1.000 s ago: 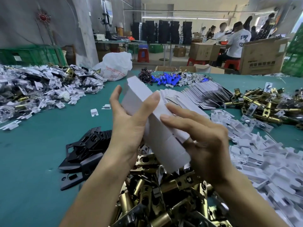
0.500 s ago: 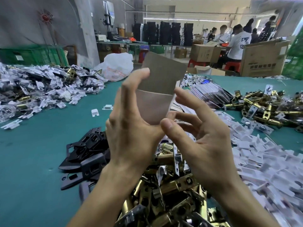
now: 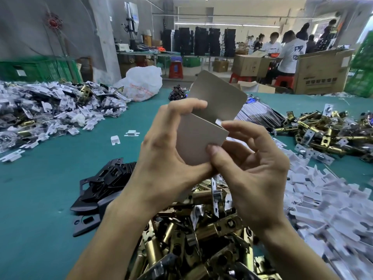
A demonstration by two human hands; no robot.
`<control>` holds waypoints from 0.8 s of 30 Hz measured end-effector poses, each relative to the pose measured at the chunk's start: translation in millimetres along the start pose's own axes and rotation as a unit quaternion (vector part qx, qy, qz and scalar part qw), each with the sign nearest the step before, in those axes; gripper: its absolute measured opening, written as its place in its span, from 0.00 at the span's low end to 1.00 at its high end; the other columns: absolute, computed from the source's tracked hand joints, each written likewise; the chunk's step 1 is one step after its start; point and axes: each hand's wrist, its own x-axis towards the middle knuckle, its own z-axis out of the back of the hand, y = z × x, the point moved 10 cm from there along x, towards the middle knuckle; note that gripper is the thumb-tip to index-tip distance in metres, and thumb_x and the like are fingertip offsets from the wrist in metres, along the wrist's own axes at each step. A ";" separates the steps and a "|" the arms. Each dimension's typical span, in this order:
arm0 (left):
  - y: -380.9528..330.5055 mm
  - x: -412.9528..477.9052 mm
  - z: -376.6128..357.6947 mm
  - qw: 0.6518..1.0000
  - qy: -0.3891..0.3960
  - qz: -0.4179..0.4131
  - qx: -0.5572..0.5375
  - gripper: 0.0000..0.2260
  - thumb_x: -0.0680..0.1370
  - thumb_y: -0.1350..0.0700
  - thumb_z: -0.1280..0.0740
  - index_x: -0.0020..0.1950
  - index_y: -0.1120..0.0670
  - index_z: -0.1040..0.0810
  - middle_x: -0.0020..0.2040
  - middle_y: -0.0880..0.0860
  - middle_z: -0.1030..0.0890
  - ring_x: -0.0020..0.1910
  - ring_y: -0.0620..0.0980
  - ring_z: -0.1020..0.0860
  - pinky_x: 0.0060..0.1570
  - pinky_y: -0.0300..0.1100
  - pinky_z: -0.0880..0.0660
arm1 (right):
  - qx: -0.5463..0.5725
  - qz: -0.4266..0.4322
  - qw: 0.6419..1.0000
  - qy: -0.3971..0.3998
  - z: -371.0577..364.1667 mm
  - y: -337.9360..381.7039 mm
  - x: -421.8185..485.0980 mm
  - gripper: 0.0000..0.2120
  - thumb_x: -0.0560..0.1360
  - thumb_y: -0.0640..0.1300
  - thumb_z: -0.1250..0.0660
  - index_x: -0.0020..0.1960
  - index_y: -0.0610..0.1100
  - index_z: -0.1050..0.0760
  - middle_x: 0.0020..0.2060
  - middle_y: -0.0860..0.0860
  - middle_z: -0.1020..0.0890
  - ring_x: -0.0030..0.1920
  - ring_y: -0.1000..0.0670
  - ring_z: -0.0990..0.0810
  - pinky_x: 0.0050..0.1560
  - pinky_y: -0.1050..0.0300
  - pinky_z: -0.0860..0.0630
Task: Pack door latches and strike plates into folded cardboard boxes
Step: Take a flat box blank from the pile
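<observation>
gripping the cardboard box (image 3: 201, 142) in the left hand (image 3: 167, 150), pinching its edge with the right hand (image 3: 254, 168), up above the door latches (image 3: 201, 239) on the worktop (image 3: 40, 178). flat a second ago; now opened, flap up. looks nearly ready to fill.

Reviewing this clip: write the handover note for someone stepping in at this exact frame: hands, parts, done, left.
Left hand grips the half-folded grey cardboard box by its left side, fingers curled over the fold.
Right hand pinches its right edge.
Parts: brass door latches heaped under the hands; black strike plates to their left on the green table.
Done: box partly formed, top flap open.
Left: finish folding, load a latch and plate, close.
</observation>
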 end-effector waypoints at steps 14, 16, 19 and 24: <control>2.2 -1.2 2.9 0.994 -0.019 -0.053 0.094 0.27 0.62 0.46 0.25 0.57 0.44 0.33 0.49 0.38 0.30 0.43 0.33 0.27 0.35 0.24 0.35 | -0.007 -0.027 0.998 0.062 -1.6 -10.2 2.9 0.09 0.70 0.35 0.26 0.49 0.43 0.21 0.44 0.43 0.17 0.45 0.42 0.15 0.48 0.45 0.18; 4.4 -2.2 0.5 0.994 -0.008 -0.046 0.099 0.27 0.63 0.45 0.25 0.56 0.43 0.35 0.48 0.36 0.29 0.41 0.35 0.27 0.33 0.27 0.34 | -0.031 -0.020 0.997 0.067 -0.2 -7.3 4.4 0.06 0.71 0.41 0.26 0.47 0.46 0.20 0.44 0.45 0.18 0.45 0.44 0.16 0.47 0.50 0.18; 7.3 -3.2 -2.7 0.992 0.009 -0.040 0.117 0.29 0.61 0.46 0.26 0.57 0.43 0.35 0.49 0.37 0.29 0.40 0.39 0.26 0.30 0.35 0.29 | -0.005 0.012 0.999 0.043 4.5 6.3 8.7 0.07 0.74 0.42 0.30 0.51 0.46 0.24 0.47 0.51 0.19 0.48 0.52 0.17 0.49 0.58 0.21; 10.8 -6.9 -15.3 0.984 0.056 -0.044 0.160 0.31 0.60 0.50 0.26 0.60 0.40 0.35 0.48 0.38 0.31 0.38 0.46 0.31 0.30 0.43 0.29 | 0.048 -0.015 0.999 0.014 11.6 6.3 12.0 0.12 0.77 0.42 0.30 0.58 0.46 0.29 0.42 0.44 0.15 0.47 0.48 0.15 0.51 0.53 0.18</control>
